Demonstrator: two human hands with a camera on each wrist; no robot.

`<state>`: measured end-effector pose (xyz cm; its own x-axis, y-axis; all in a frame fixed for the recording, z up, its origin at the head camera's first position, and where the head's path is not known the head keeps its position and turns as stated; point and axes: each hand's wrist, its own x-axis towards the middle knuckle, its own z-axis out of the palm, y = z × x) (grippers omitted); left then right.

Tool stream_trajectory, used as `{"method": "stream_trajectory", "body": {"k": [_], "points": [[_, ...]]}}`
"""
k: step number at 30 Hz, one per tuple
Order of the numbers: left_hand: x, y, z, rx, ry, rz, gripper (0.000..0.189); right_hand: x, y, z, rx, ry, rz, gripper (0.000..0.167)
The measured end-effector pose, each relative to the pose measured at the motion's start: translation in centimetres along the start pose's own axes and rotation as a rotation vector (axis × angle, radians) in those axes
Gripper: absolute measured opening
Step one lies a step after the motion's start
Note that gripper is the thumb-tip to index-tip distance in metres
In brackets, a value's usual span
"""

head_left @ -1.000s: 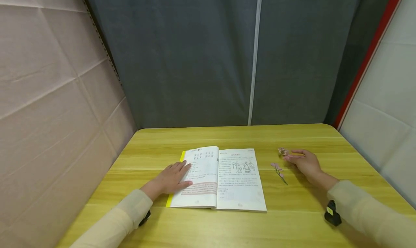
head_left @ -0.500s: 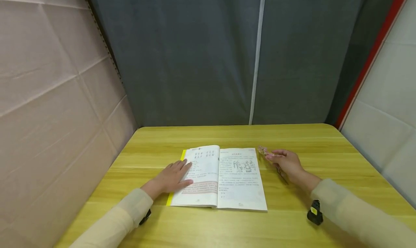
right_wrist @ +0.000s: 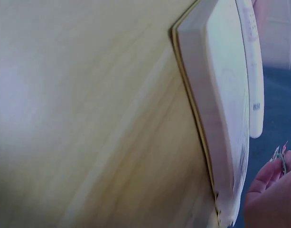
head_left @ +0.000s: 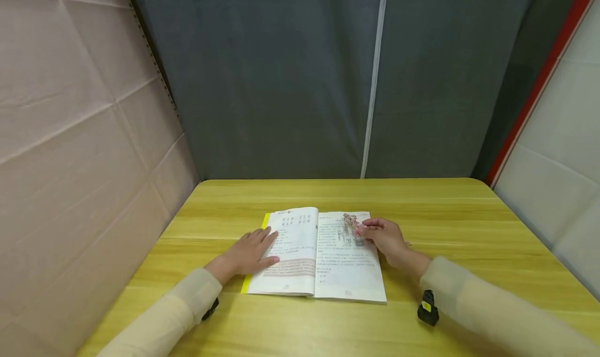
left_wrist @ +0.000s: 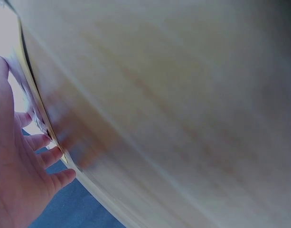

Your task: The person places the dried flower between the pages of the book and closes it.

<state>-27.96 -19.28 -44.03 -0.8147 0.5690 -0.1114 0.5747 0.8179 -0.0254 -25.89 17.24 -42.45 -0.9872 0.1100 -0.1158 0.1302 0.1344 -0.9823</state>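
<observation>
An open book (head_left: 347, 281) with printed text and line drawings lies on the wooden table. My left hand (head_left: 249, 254) rests on its left page, fingers spread and straight; the left wrist view shows those fingers at the book's edge. Above the upper part of the right page, my right hand (head_left: 388, 242) pinches a small pink dried-looking flower (head_left: 350, 222) between thumb and fingers. Its bloom points away to the left, and the fingers cover its lower part. In the right wrist view the flower (right_wrist: 282, 156) is a small bit at the fingertips.
A second pink flower (head_left: 408, 243) lies on the table (head_left: 450, 211), almost all hidden behind my right wrist. Dark grey cloth (head_left: 281, 86) closes the back, and pale panels (head_left: 94, 112) flank both sides. Each wrist wears a small black device (head_left: 427, 308).
My right hand has carried the pinched flower leftward from the table's right part to above the right page. The left hand has stayed on the left page. The second flower has become mostly covered.
</observation>
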Motion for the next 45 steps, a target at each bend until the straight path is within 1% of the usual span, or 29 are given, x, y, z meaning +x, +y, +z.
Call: {"method": "stream_trajectory", "body": {"k": [6, 13, 17, 26, 32, 39, 41, 45], "points": [[0.0, -0.1, 0.1, 0.003, 0.000, -0.004, 0.082, -0.5, -0.2, 2.1, -0.018, -0.011, -0.045, 0.023], [0.1, -0.1, 0.1, 0.001, -0.009, -0.013, 0.082, -0.5, 0.3, 3.8, -0.053, -0.024, -0.045, 0.019], [0.1, -0.1, 0.0, -0.004, -0.003, -0.002, 0.081, -0.5, 0.5, 4.5, -0.097, -0.020, -0.046, 0.018], [0.0, 0.0, 0.1, 0.002, -0.009, -0.012, 0.082, -0.7, 0.7, 5.5, -0.151, -0.039, -0.078, 0.017], [0.0, 0.0, 0.1, 0.011, -0.011, -0.012, 0.082, -0.7, 0.9, 5.9, -0.186, -0.062, -0.070, 0.016], [0.0, 0.1, 0.0, -0.007, -0.004, -0.005, 0.081, -0.9, 0.7, 6.3, -0.165, -0.094, -0.050, 0.016], [0.1, 0.1, 0.0, -0.003, -0.014, -0.012, 0.081, -0.9, 0.6, 6.3, -0.152, -0.108, -0.042, 0.017], [0.1, 0.0, 0.0, 0.002, -0.011, -0.010, 0.081, -1.0, 0.3, 6.1, -0.157, -0.114, -0.040, 0.019]]}}
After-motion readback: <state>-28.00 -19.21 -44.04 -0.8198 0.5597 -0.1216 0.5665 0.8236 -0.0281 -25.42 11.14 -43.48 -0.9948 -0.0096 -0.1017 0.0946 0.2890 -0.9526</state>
